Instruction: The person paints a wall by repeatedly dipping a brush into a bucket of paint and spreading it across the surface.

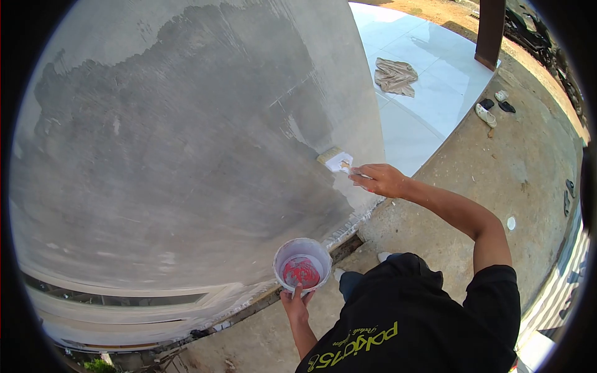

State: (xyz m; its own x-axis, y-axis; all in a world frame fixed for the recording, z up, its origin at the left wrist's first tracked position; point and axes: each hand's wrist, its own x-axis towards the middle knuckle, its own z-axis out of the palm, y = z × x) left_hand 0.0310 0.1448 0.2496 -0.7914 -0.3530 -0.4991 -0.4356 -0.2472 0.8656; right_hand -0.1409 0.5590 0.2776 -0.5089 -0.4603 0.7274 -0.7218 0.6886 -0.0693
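My right hand (380,180) is closed around the handle of a wide white paint brush (336,161). Its pale bristles lie against the grey wall (205,143), close to the wall's right corner. Dark, wet-looking patches cover much of that wall, while lighter dry areas show at the top and along the right edge. Lower down, my left hand (297,303) grips the near rim of a whitish bucket (303,247), thumb inside the edge and fingers partly hidden beneath. A reddish-pink patch with some pale liquid shows at the bucket's bottom.
Concrete floor (460,186) runs along the wall's foot. Beyond the corner, a crumpled beige cloth (395,77) lies on white tiles (407,127). A brown post (490,31) rises at the tile edge, and several shoes (485,115) lie nearby. A window ledge (124,299) crosses the lower left.
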